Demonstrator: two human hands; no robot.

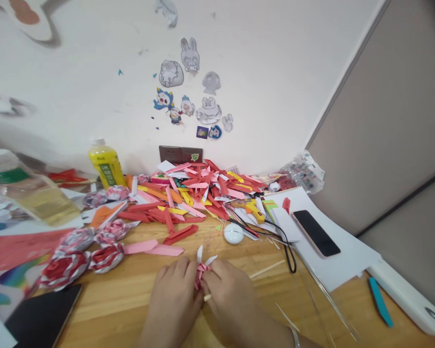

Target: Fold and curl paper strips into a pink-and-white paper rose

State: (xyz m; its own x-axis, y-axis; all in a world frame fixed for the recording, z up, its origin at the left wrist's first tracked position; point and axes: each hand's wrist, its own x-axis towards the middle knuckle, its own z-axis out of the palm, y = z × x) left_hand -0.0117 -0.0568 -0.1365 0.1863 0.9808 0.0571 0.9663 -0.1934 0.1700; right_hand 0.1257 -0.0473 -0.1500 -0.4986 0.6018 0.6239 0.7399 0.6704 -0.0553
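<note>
At the near edge of the desk, a small pink-and-white folded paper piece (202, 271) is pinched between my two hands, with two white tips sticking up. My left hand (176, 295) is closed on its left side, and my right hand (230, 292) grips it from the right. A short pale end, perhaps of a stick, shows by the right fingertips (207, 297). Much of the paper is hidden by my fingers. Just beyond lie pink folded strips (155, 248) and a red folded strip (181, 235).
A heap of folded strips (203, 188) lies against the wall. Finished-looking paper roses (107, 256) sit left, near a yellow drink bottle (107, 164) and a large jar (32, 193). Right are a yellow glue gun (253, 210), white mouse-like object (234, 233) and phone (316, 233).
</note>
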